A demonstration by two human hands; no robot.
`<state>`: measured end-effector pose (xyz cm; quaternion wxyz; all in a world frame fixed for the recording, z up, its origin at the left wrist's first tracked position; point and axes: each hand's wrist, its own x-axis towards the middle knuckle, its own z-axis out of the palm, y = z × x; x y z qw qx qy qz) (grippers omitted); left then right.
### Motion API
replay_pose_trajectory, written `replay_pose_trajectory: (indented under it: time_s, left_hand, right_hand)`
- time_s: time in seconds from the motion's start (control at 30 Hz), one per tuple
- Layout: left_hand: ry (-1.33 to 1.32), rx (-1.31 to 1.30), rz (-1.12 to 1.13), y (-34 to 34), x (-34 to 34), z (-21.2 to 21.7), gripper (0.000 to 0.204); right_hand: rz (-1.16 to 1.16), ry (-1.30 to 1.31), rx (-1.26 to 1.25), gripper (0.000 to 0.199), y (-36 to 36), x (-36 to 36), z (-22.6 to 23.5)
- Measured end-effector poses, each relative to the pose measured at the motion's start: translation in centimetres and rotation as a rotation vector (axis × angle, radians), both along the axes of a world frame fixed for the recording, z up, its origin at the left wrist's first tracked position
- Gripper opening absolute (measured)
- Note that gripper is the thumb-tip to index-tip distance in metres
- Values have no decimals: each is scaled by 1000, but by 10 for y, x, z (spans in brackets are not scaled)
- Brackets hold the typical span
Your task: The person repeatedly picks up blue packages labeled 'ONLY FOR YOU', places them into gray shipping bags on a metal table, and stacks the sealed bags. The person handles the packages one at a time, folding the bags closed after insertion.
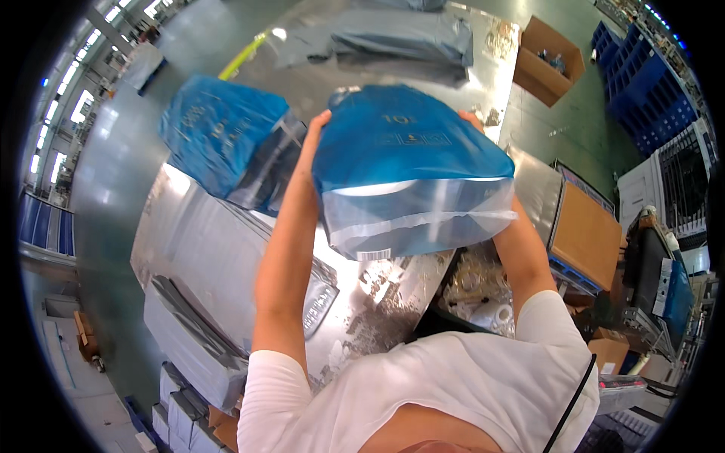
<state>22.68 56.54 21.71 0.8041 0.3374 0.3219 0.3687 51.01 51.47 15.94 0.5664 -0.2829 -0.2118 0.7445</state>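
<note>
A full blue-and-clear plastic bag (411, 147) is held up in both bare hands above a shiny metal table (393, 291), near the middle of the view. Its far left side is grasped by the left hand (317, 127) and its far right side by the right hand (471, 119), which is mostly hidden behind the bag; only its fingers can be made out. Just to the left, a 2nd blue bag (223, 140), crumpled, is seen lying on the table. Flat grey bags (208, 245) are piled at the near left, and more grey plastic packages (404, 38) are laid at the far end. A bin of clear plastic scraps (476, 291) is partly covered by the right arm. Beyond the table's far right corner, an open cardboard box (545, 60) is seen.
</note>
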Motion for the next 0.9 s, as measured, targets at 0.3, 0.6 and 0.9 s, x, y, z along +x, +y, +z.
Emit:
replay_pose_trajectory:
  time_s: [0.3, 0.6, 0.9]
  left_hand:
    - [98, 301, 97, -30, -20, 83, 61]
    - [171, 591, 550, -47, -124, 181, 66]
    - [48, 583, 741, 46, -250, 121, 68]
  right_hand:
    - [17, -35, 267, 49, -8, -35, 94]
    - [212, -134, 734, 52, 113, -142, 190]
    - [579, -131, 568, 55, 261, -309, 163]
